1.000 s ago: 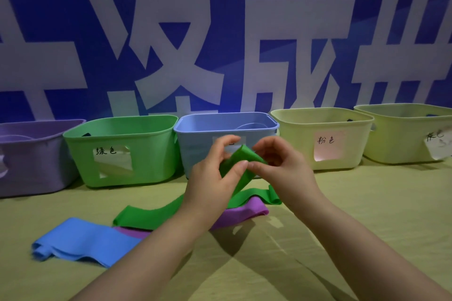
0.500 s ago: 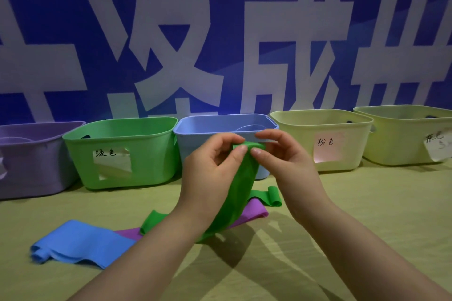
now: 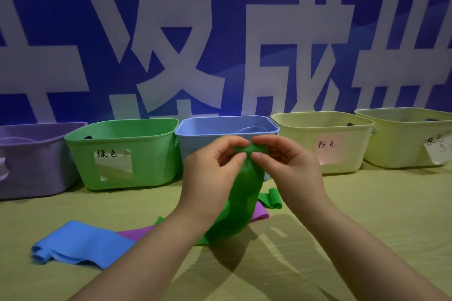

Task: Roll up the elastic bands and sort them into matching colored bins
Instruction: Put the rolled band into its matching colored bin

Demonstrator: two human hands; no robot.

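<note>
A green elastic band (image 3: 244, 193) hangs in the air in front of the blue bin (image 3: 215, 127). My left hand (image 3: 210, 173) and my right hand (image 3: 286, 166) both pinch its top end, fingertips almost touching. The band's lower part trails down to the table, with one end (image 3: 271, 199) lying to the right. A purple band (image 3: 261, 214) lies under it, mostly hidden by my left arm. A blue band (image 3: 80, 244) lies flat at the front left. The green bin (image 3: 122, 151) stands left of the blue bin.
A purple bin (image 3: 31, 161) stands at the far left. Two pale yellow bins (image 3: 325, 139) (image 3: 403, 137) with paper labels stand to the right. A blue banner with large white characters (image 3: 171, 56) closes off the back behind the bins.
Both hands have lifted the green band's end higher and brought it upright. More of the band has come off the table and now hangs below the hands.
</note>
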